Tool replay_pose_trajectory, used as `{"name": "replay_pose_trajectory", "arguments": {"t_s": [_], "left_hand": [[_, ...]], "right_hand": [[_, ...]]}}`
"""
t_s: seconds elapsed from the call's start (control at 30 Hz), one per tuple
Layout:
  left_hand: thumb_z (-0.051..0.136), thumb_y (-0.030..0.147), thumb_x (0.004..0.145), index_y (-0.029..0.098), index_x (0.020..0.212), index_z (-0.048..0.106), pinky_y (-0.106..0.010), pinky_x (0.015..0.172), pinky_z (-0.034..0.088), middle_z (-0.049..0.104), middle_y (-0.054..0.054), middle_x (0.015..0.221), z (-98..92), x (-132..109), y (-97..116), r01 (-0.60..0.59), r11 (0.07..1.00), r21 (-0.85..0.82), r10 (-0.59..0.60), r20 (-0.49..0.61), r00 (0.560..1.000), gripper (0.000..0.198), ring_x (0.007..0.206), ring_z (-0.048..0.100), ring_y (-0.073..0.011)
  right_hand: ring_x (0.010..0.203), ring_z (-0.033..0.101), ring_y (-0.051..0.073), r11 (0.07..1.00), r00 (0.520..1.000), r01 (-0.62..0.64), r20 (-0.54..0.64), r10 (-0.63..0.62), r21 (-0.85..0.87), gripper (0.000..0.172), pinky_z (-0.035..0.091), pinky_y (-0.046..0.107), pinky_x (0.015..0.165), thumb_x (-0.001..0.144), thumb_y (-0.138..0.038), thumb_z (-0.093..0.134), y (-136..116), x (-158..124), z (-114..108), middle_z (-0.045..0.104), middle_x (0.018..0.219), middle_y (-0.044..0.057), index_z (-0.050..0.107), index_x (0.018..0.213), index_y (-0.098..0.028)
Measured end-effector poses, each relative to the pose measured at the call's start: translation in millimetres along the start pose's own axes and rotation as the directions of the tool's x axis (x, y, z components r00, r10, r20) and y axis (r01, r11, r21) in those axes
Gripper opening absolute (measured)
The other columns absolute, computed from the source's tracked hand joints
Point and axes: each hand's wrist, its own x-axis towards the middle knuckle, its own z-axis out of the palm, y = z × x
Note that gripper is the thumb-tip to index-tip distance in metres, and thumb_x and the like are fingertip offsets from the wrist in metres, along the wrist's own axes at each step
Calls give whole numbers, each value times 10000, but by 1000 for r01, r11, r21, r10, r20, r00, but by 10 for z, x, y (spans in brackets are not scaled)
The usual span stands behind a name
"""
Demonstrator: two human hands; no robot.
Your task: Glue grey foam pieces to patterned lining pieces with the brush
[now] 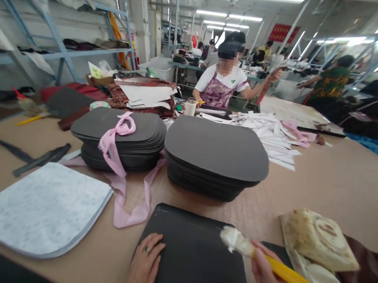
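Observation:
A dark, smooth panel [191, 261] with rounded sides lies on the table right in front of me. My left hand [145, 266] rests flat on its left edge, fingers stretched out, a ring on one of them. In my right hand [269, 281] is a brush [291, 276] with a yellow handle, its bristles caked in white paste and held at the panel's upper right corner. Just right of that hand sits a glue container [320, 239] crusted with dried paste. A stack of pale grey mottled sheets [45, 207] lies to the left.
Beyond the panel stand a stack of dark panels [216, 148] and another stack tied with pink ribbon [118, 137]. White paper strips [266, 130] are heaped farther back. A co-worker [224, 77] in a patterned apron works across the table. Dark strips [42, 159] lie at left.

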Motion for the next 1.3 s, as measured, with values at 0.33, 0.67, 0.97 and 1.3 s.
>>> {"name": "replay_pose_trajectory", "arguments": {"t_s": [0.33, 0.67, 0.97, 1.3], "left_hand": [[423, 84, 826, 179, 1092, 542, -389, 887, 531, 587, -108, 1167, 9, -48, 33, -1, 1000, 4, 1, 0, 1000, 307, 1135, 517, -226], [406, 47, 810, 174, 1086, 538, -379, 889, 528, 574, -94, 1177, -9, -54, 57, 22, 1000, -21, -22, 6, 1000, 331, 1136, 507, -222], [409, 72, 826, 179, 1106, 537, -382, 898, 515, 569, -89, 1187, 28, -74, 26, 4, 1000, -3, -4, -16, 1000, 326, 1148, 499, -220], [417, 94, 836, 202, 1105, 528, -397, 897, 512, 575, -68, 1178, 113, -83, -53, -13, 1000, 22, 14, -41, 999, 310, 1143, 494, -213]], "right_hand": [[827, 639, 211, 967, 864, 79, 467, -187, 241, 322, 509, 304, 753, 739, -464, 576, -684, -111, 1770, 693, 864, 56, 693, 861, -190], [799, 634, 193, 975, 857, 100, 481, -185, 198, 317, 494, 279, 744, 781, -445, 540, -684, -54, 1765, 683, 874, 59, 659, 889, -173], [824, 649, 205, 974, 840, 125, 503, -204, 187, 289, 518, 292, 742, 750, -433, 588, -508, 42, 1668, 698, 880, 60, 674, 881, -190], [737, 665, 249, 992, 979, 99, 185, -83, -78, 334, 541, 337, 695, 631, -458, 631, 224, 579, 107, 706, 727, 76, 697, 783, -168]]}}
